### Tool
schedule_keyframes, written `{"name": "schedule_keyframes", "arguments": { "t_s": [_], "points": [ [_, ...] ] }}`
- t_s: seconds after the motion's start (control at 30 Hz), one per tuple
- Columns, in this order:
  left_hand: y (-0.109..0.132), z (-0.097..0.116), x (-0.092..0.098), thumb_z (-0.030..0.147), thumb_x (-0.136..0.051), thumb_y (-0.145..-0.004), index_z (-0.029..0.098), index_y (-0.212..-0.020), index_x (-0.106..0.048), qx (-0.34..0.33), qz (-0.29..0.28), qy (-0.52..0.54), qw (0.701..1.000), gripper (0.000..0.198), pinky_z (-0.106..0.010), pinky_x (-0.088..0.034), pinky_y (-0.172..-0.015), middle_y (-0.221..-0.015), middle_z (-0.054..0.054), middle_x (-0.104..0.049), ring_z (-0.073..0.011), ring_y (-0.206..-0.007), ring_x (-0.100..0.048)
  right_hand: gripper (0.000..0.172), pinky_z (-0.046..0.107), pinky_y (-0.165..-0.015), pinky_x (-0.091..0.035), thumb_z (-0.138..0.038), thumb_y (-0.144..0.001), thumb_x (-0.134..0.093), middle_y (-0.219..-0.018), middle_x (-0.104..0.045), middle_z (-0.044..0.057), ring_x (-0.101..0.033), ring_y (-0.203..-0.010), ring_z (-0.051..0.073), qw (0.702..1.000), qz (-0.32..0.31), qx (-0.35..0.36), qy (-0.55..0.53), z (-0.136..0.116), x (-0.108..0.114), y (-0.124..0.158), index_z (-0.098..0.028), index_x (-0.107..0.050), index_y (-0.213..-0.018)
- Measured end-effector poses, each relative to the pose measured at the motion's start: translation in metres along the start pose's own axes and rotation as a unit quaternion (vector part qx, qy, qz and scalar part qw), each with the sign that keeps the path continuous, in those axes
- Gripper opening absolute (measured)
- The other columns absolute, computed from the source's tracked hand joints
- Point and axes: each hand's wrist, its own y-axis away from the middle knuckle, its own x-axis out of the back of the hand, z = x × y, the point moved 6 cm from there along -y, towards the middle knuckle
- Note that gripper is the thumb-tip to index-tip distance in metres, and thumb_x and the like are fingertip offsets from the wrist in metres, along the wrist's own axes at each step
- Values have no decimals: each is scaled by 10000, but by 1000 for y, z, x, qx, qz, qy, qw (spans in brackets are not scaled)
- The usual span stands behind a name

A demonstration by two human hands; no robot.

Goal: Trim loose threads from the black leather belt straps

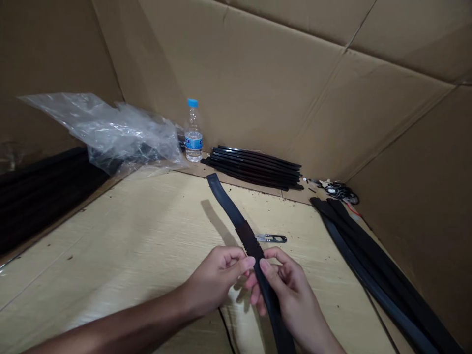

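A long flat black strip runs from the middle of the table down to the bottom edge of the view. Around its middle sits a dark, bunched-up fabric sleeve. My left hand pinches the strip's left edge at the lower end of the sleeve. Opposite it, my right hand grips the right edge, thumb on top and fingers curled beneath. Thread snips with dark handles lie on the table just right of the sleeve, their blade tips partly hidden behind it.
Black strips are stacked by the back cardboard wall. A water bottle stands beside a clear plastic bag. More black strips lie at left and right. Tangled cords sit in the back right corner.
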Motion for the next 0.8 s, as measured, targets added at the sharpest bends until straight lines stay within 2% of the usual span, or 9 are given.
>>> {"name": "schedule_keyframes", "arguments": {
  "t_s": [0.13, 0.27, 0.43, 0.57, 0.67, 0.8],
  "points": [
    [-1, 3, 3, 410, -587, -863, 156, -698, -535, -29, 23, -15, 999, 307, -268, -461, -616, -596, -9, -641, -138, -543, -606, 372, 120, -308, -332, -518, -812, -642, -513, -639, -23, -469, -333, 55, 999, 28, 10, 30, 3, 5, -1, -182, -483, -812],
    [-1, 0, 2, 387, -581, -871, 149, -737, -558, -42, 22, -3, 999, 275, -279, -476, -627, -583, -7, -645, -137, -529, -593, 400, 118, -288, -310, -544, -830, -603, -441, -572, -59, -410, -283, 40, 999, 24, -1, 46, 5, 4, -3, -192, -446, -721],
    [1, -6, 1, 448, -588, -847, 170, -735, -522, -47, 43, 45, 997, 307, -293, -481, -591, -530, 23, -576, -152, -510, -578, 446, 112, -253, -282, -582, -825, -578, -399, -551, -61, -412, -259, 48, 996, 24, -29, 76, 3, 3, -3, -203, -408, -664],
    [5, -1, 5, 434, -615, -831, 173, -681, -502, -59, 104, 13, 993, 321, -209, -383, -494, -463, 104, -375, -64, -404, -363, 482, 111, -237, -283, -614, -824, -548, -373, -528, -57, -411, -247, 49, 994, 25, -59, 90, 3, 1, -3, -191, -428, -628],
    [8, 3, 11, 440, -638, -808, 176, -624, -454, -64, 149, -25, 986, 370, -190, -268, -439, -475, 115, -291, -46, -416, -220, 520, 114, -224, -280, -649, -804, -539, -353, -513, -50, -414, -237, 53, 992, 32, -80, 92, 5, 0, -2, -181, -447, -595],
    [9, 5, 14, 489, -658, -769, 175, -606, -433, -63, 161, -47, 984, 419, -198, -216, -429, -500, 98, -325, -52, -451, -244, 508, 117, -218, -276, -664, -780, -560, -356, -517, -63, -399, -228, 54, 992, 49, -72, 87, 7, -1, 1, -194, -437, -629]
  ]
}}
